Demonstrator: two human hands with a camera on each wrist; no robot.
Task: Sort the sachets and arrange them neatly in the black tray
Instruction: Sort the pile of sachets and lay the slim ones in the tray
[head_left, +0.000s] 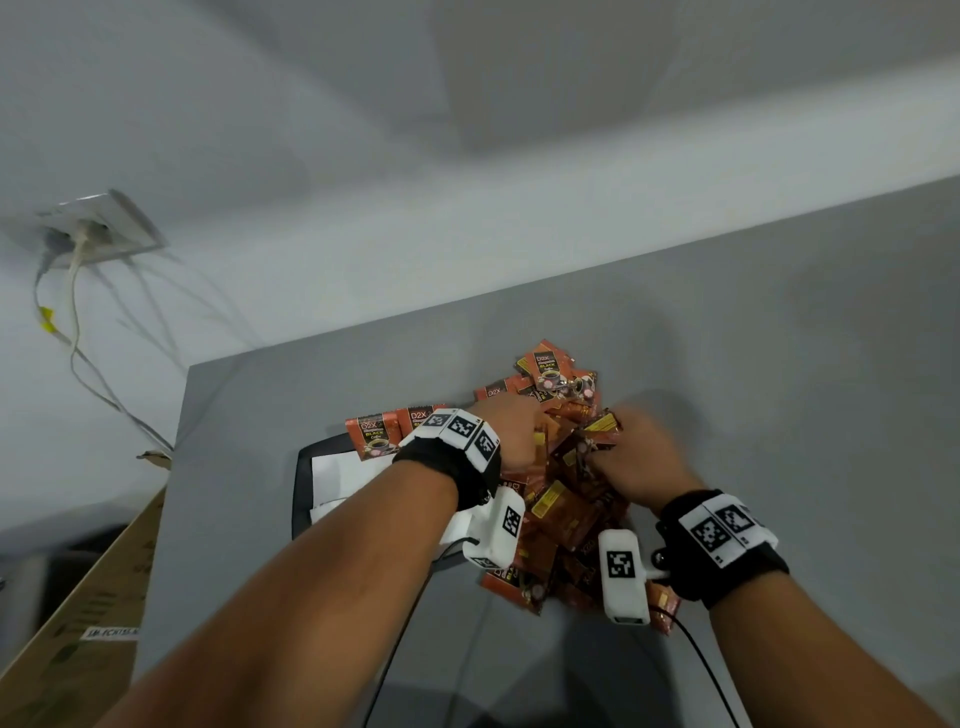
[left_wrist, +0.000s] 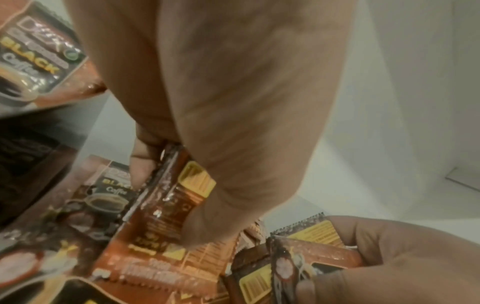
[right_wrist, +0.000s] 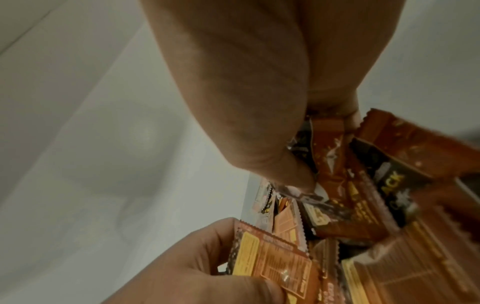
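Your left hand (head_left: 511, 434) is buried in the heap of orange-brown foil coffee sachets (head_left: 558, 499) on the grey counter (head_left: 779, 415). The left wrist view shows its fingers (left_wrist: 141, 164) curled and pinching one brown sachet with a yellow label (left_wrist: 176, 197) against the thumb, with the rest of the pile just below.

Your right hand (head_left: 639, 460) sits just beside the left, on the right side of the same pile. Its fingers (right_wrist: 350, 115) are clamped together on the top edge of a crinkled orange-brown sachet (right_wrist: 335, 164), thumb pressing from the near side.

The pile spills over the right part of the shallow black rectangular tray (head_left: 306, 467), which lies under your left forearm with a white paper sheet (head_left: 337, 470) inside. Two sachets printed "BLACK Coffee" (head_left: 371, 434) lie face up over the tray's far edge.
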